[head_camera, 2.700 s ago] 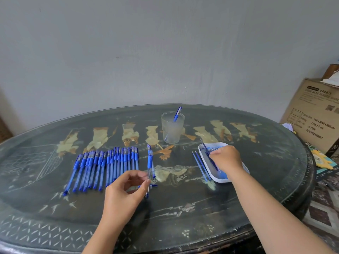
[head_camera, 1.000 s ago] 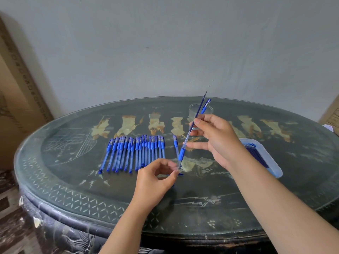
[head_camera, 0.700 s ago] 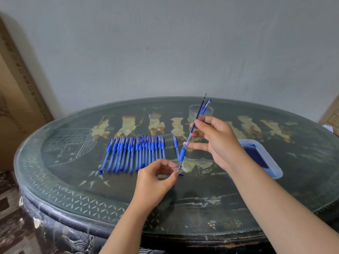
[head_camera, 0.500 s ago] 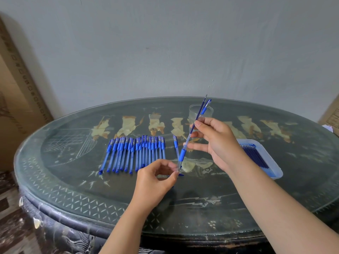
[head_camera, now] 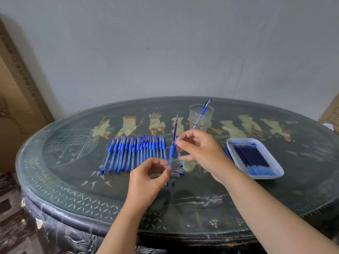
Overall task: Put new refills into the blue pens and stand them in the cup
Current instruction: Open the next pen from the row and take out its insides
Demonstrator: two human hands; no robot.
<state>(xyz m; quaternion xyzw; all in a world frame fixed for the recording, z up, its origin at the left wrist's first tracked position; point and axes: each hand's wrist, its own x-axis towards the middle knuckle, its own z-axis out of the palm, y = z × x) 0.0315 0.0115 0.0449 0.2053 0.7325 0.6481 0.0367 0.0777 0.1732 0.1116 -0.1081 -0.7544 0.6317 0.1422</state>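
My left hand [head_camera: 150, 180] pinches the lower end of a blue pen [head_camera: 172, 152] and holds it upright over the table. A thin refill [head_camera: 175, 127] sticks out of the pen's top. My right hand [head_camera: 200, 151] hovers just right of the pen with loosely curled fingers. Its index fingertip is at the blue grip and its thumb is apart below. The clear cup [head_camera: 200, 123] stands behind, one blue pen [head_camera: 204, 110] leaning in it. A row of several blue pens [head_camera: 135, 153] lies to the left.
A white tray [head_camera: 256, 176] of dark blue refills [head_camera: 249, 156] sits at the right, with loose refills [head_camera: 226, 153] beside it. A pen part [head_camera: 176, 174] and a tiny piece [head_camera: 173, 181] lie under the held pen. Cardboard boxes stand at far left [head_camera: 11, 107] and far right [head_camera: 331, 114].
The held pen has swung upright and moved left. The refill sits deeper in the barrel. My right hand has let go of the refill and dropped beside the pen's grip.
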